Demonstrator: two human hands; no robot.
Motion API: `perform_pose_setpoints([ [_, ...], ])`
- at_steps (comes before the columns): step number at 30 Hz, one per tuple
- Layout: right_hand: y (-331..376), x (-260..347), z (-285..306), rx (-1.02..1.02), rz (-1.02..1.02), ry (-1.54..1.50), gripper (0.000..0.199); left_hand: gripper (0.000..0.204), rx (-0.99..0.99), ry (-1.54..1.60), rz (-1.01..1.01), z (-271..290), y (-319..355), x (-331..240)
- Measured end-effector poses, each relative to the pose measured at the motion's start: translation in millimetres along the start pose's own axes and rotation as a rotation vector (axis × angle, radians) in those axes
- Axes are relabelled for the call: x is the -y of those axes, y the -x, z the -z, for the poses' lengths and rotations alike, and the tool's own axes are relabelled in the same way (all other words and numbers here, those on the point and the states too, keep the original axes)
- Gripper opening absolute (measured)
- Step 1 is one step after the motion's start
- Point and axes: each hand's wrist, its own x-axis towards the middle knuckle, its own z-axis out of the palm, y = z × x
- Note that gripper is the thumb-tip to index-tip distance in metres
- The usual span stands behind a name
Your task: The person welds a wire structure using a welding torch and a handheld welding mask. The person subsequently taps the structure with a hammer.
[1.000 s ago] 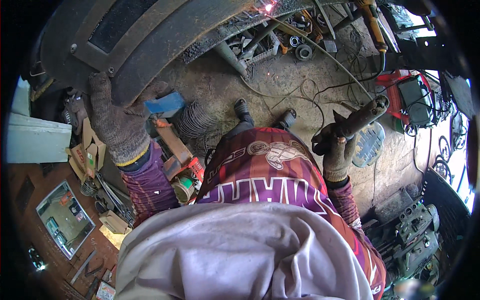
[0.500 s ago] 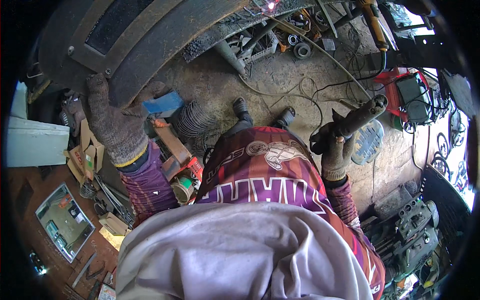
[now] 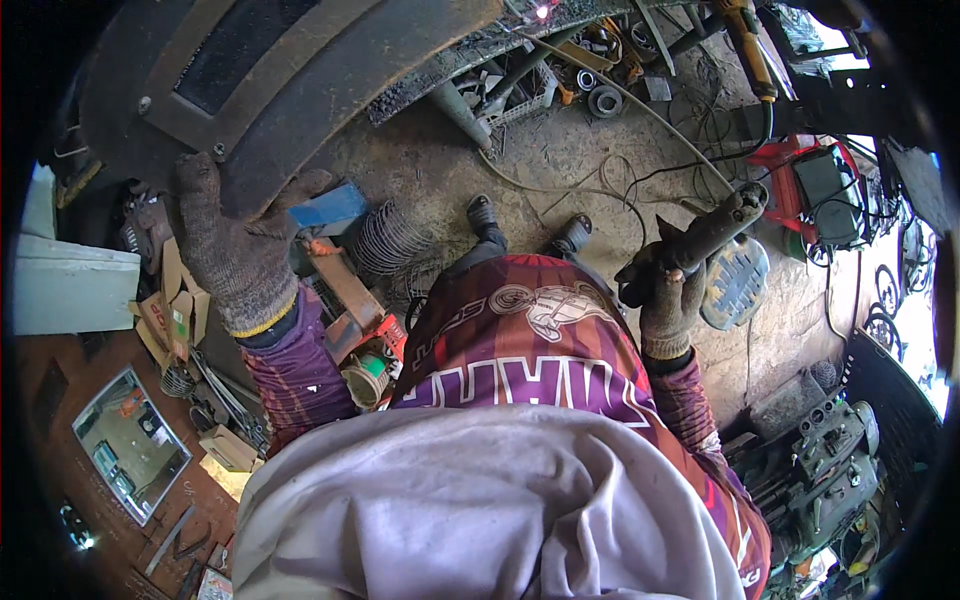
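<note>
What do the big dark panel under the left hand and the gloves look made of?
The panel looks like sheet metal, dull dark grey and sooty, with a bolt head showing. The glove on the left hand looks like knitted fabric, grey and soiled; the right hand wears the same.

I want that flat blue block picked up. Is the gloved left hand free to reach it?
Probably yes: the left hand lies flat on the dark curved metal panel, holding nothing, and the blue block sits uncovered right beside it.
</note>
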Motion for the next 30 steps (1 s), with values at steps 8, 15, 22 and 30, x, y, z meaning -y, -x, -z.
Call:
perform_pose_setpoints([
  [8, -4, -2, 3, 0.024, 0.008, 0.034, 0.081, 0.054, 0.009, 0.098, 0.135, -25, 20, 7],
  [15, -6, -1, 1, 0.047, 0.039, 0.039, 0.080, 0.060, 0.002, -0.048, 0.182, -37, 37, 20],
  [22, -8, -5, 6, 0.063, 0.064, 0.020, 0.076, 0.048, 0.022, -0.168, 0.177, -46, 45, 21],
  [30, -9, -1, 6, 0.066, 0.051, 0.035, 0.075, 0.041, 0.173, -0.827, -0.248, -31, 46, 38],
])
